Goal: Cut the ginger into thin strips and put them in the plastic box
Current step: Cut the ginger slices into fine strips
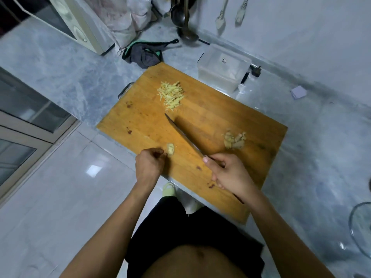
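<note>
Our left hand (149, 164) pinched a ginger piece (170, 149) at the board's (210, 117) near edge; our right hand (228, 173) gripped the knife (181, 133), blade beside it. We judged curled fingertips and close, even cuts best. Strips (171, 95) lay heaped near the box (223, 66); 1 uncut clump (233, 140) waited.

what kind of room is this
Most likely a home kitchen: a wooden cutting board with cut ginger lies on a marble-look counter, ladles hang on the wall, and a microwave-like oven stands behind.
</note>
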Motion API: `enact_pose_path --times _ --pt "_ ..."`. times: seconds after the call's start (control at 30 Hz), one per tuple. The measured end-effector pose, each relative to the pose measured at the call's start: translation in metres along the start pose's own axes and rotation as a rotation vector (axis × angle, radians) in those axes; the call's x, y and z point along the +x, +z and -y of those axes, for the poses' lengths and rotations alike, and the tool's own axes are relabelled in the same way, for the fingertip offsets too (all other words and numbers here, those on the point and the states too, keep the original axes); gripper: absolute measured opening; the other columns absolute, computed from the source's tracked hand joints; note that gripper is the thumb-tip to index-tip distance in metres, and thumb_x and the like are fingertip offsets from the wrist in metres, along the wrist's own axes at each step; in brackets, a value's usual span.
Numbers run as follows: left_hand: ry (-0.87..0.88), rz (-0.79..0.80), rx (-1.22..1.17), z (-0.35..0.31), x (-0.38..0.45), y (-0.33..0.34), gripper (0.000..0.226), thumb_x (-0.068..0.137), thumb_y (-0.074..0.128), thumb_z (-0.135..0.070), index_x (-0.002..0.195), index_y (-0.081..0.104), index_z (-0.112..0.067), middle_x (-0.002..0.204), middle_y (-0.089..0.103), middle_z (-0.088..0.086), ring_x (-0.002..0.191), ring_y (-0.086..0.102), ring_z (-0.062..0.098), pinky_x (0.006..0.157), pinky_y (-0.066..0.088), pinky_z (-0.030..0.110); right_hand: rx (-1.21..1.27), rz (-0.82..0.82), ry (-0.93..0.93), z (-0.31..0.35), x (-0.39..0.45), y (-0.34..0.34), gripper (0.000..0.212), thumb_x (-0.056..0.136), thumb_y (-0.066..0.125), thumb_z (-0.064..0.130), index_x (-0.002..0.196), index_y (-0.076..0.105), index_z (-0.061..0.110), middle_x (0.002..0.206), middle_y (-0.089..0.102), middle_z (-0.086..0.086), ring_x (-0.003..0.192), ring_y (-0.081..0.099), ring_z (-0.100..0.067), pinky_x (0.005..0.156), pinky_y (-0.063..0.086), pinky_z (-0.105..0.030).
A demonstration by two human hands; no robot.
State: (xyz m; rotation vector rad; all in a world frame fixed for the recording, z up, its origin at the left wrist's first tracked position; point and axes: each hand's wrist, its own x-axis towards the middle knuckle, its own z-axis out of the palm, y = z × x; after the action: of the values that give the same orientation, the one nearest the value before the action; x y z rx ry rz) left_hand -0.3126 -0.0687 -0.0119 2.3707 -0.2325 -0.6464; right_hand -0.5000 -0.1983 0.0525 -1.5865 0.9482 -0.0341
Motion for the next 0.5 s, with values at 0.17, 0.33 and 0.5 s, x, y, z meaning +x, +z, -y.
enact_pose_path --times 0.17,0.33,0.5 --pt "0.009 0.02 0.066 -0.006 -0.011 0.013 0.019 0.087 0.069 -0.04 0.09 0.077 -0.023 0.089 0.075 0.002 0.086 0.068 0.024 0.072 0.048 0.026 0.014 0.026 0.004 -0.006 -0.002 -0.001 0.026 0.098 0.061 0.038 0.094 0.074 0.016 0.058 0.058 -0.01 0.042 0.05 -0.015 0.046 0.041 -0.027" --pt "0.015 0.133 -0.082 -0.013 -0.016 0.031 0.015 0.086 0.075 -0.025 0.095 0.078 -0.014 0.097 0.074 -0.002 0.092 0.064 0.008 0.08 0.04 0.009 0.027 0.065 0.038 -0.009 -0.001 0.001 0.029 0.097 0.062 0.043 0.099 0.073 0.016 0.06 0.058 -0.011 0.046 0.048 -0.019 0.048 0.041 -0.032" --pt "0.455 -0.003 0.141 0.014 -0.018 0.016 0.022 0.092 0.064 -0.019 0.111 0.074 -0.02 0.113 0.069 0.002 0.099 0.064 0.02 0.081 0.048 0.022 -0.057 0.108 -0.04 -0.007 0.004 -0.009 0.025 0.099 0.058 0.043 0.095 0.074 0.024 0.059 0.06 -0.008 0.044 0.051 -0.013 0.049 0.043 -0.03"
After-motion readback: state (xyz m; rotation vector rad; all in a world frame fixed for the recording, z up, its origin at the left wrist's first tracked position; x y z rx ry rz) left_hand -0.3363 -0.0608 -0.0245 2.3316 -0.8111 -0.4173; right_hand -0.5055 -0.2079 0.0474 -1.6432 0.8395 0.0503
